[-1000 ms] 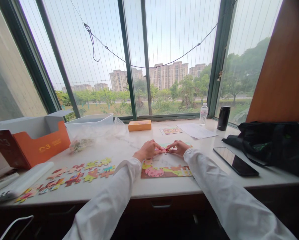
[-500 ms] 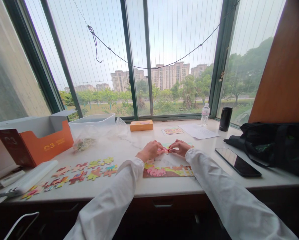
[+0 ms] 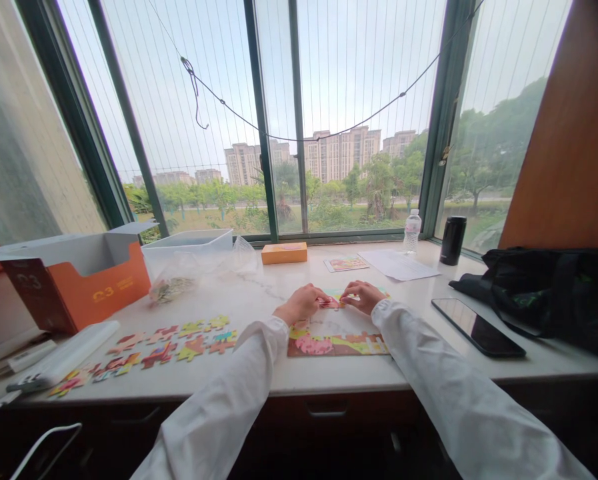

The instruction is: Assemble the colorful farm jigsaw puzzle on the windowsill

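Note:
A partly assembled jigsaw puzzle (image 3: 336, 344) lies on the white counter in front of me. My left hand (image 3: 301, 304) and my right hand (image 3: 363, 296) meet over its far part, fingers curled, and pinch a small pinkish puzzle piece (image 3: 329, 303) between them. Both arms are in white sleeves. Several loose coloured puzzle pieces (image 3: 179, 339) are spread on the counter to the left of my left arm.
An orange box (image 3: 73, 280) with its lid up and a clear plastic tub (image 3: 189, 248) stand at the left. A small orange box (image 3: 283, 253), a card, paper, water bottle (image 3: 411, 231) and black cup (image 3: 452, 240) line the window. A phone (image 3: 476, 326) and black bag (image 3: 553, 290) lie right.
Both hands stay together on the piece over the puzzle. The view has shifted slightly; nothing else has moved.

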Demonstrator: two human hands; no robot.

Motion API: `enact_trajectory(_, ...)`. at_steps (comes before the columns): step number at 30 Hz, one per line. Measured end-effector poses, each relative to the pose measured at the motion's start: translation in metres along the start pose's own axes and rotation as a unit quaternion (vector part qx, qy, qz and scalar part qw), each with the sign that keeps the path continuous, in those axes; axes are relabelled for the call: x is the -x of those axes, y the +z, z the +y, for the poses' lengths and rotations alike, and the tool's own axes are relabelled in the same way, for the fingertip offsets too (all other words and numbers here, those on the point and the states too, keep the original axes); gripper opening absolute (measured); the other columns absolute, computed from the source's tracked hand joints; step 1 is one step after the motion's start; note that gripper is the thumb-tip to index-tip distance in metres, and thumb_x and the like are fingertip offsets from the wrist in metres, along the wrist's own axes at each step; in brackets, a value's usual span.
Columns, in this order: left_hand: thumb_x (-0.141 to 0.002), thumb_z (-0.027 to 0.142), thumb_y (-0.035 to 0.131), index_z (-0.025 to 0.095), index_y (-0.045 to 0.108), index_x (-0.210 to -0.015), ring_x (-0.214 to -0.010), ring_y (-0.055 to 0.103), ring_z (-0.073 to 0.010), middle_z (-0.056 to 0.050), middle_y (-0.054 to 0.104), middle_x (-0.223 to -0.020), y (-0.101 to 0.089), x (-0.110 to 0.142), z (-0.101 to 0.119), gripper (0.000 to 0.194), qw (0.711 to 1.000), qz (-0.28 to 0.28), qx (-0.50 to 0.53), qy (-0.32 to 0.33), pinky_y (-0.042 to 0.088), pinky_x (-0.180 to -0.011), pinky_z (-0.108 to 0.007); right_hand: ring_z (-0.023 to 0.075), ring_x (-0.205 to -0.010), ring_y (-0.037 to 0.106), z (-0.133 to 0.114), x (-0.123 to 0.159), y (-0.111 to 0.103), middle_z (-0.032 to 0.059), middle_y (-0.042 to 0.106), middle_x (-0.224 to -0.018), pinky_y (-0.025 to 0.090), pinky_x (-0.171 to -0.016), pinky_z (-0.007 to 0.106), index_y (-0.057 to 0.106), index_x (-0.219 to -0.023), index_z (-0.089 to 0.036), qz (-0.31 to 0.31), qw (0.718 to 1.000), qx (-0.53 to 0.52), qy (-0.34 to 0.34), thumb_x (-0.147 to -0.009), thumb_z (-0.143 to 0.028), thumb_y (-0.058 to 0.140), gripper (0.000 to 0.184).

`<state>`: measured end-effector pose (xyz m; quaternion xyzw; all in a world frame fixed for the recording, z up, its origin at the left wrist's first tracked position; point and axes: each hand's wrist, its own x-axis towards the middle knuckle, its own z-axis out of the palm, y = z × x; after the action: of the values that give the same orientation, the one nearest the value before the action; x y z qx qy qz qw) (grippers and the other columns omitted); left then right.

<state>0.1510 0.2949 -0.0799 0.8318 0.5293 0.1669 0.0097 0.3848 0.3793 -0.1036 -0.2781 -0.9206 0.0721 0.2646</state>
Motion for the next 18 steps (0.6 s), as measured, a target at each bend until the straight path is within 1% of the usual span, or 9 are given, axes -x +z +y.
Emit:
enact_trajectory(3,-0.080,0.003,0.049,0.029,0.076,-0.111,-0.101,0.060,-0.0185,0.000,0.074,-0.111,-0.001,0.001,0.002,0.049,1.000,0.007,-0.024,0.004,0.047,-0.094,-0.029,0.0213,-0.089,0.064,-0.001,0.001,0.000,0.0059,0.073,-0.095,0.047,-0.084,0.035,0.079,-0.091,-0.027,0.010,1.000,0.004,0.004,-0.091,-0.037,0.060,0.021)
enact_trajectory(6,-0.080,0.003,0.049,0.029,0.077,-0.107,-0.098,0.059,-0.0212,-0.003,0.074,-0.105,-0.004,0.001,0.010,0.046,0.997,0.007,-0.070,0.028,0.047,-0.092,-0.033,0.0205,-0.086,0.064,-0.002,0.001,0.000,0.0056,0.073,-0.095,0.046,-0.083,0.034,0.079,-0.087,-0.028,0.007,1.000,0.011,0.006,-0.093,-0.040,0.058,0.025)
enact_trajectory(9,-0.082,0.005,0.052,0.026,0.079,-0.097,-0.096,0.059,-0.0242,-0.007,0.074,-0.097,-0.007,0.000,0.022,0.037,0.994,0.005,-0.104,0.034,0.045,-0.091,-0.037,0.0188,-0.079,0.064,-0.006,0.000,-0.002,0.0057,0.073,-0.091,0.046,-0.080,0.033,0.077,-0.092,-0.025,0.048,0.998,0.018,0.022,-0.095,-0.044,0.053,0.032)
enact_trajectory(12,-0.082,0.006,0.053,0.024,0.078,-0.097,-0.097,0.059,-0.0244,-0.008,0.075,-0.097,-0.014,0.001,0.029,0.034,0.994,0.016,-0.104,-0.002,0.045,-0.093,-0.038,0.0172,-0.074,0.062,-0.012,-0.001,-0.007,0.0051,0.074,-0.090,0.046,-0.078,0.032,0.076,-0.093,-0.023,0.089,0.995,0.026,0.038,-0.097,-0.045,0.049,0.035)
enact_trajectory(14,-0.082,0.005,0.051,0.025,0.077,-0.105,-0.100,0.060,-0.0234,-0.006,0.076,-0.099,-0.026,0.007,0.024,0.040,0.994,0.037,-0.090,-0.038,0.045,-0.093,-0.036,0.0172,-0.074,0.062,-0.018,-0.002,-0.012,0.0046,0.074,-0.089,0.045,-0.079,0.032,0.075,-0.093,-0.023,0.102,0.994,0.030,0.039,-0.097,-0.044,0.048,0.034)
enact_trajectory(15,-0.081,0.004,0.050,0.025,0.075,-0.110,-0.101,0.060,-0.0228,-0.004,0.076,-0.101,-0.034,0.013,0.019,0.043,0.994,0.051,-0.082,-0.059,0.046,-0.093,-0.035,0.0173,-0.075,0.062,-0.023,-0.002,-0.014,0.0044,0.074,-0.089,0.045,-0.079,0.032,0.075,-0.093,-0.024,0.104,0.993,0.031,0.039,-0.097,-0.043,0.049,0.033)
enact_trajectory(17,-0.084,0.007,0.048,0.026,0.073,-0.116,-0.103,0.061,-0.0216,-0.002,0.076,-0.105,-0.055,0.031,0.000,0.045,0.991,0.073,-0.065,-0.096,0.048,-0.092,-0.033,0.0175,-0.076,0.063,-0.034,-0.004,-0.016,0.0038,0.074,-0.089,0.045,-0.078,0.032,0.075,-0.093,-0.024,0.100,0.994,0.033,0.038,-0.096,-0.042,0.051,0.030)
enact_trajectory(18,-0.086,0.011,0.048,0.026,0.072,-0.118,-0.103,0.062,-0.0211,-0.001,0.076,-0.106,-0.067,0.043,-0.013,0.042,0.989,0.080,-0.063,-0.108,0.048,-0.092,-0.033,0.0175,-0.075,0.063,-0.041,-0.006,-0.015,0.0034,0.075,-0.089,0.044,-0.079,0.032,0.075,-0.092,-0.024,0.093,0.994,0.034,0.034,-0.095,-0.042,0.053,0.029)
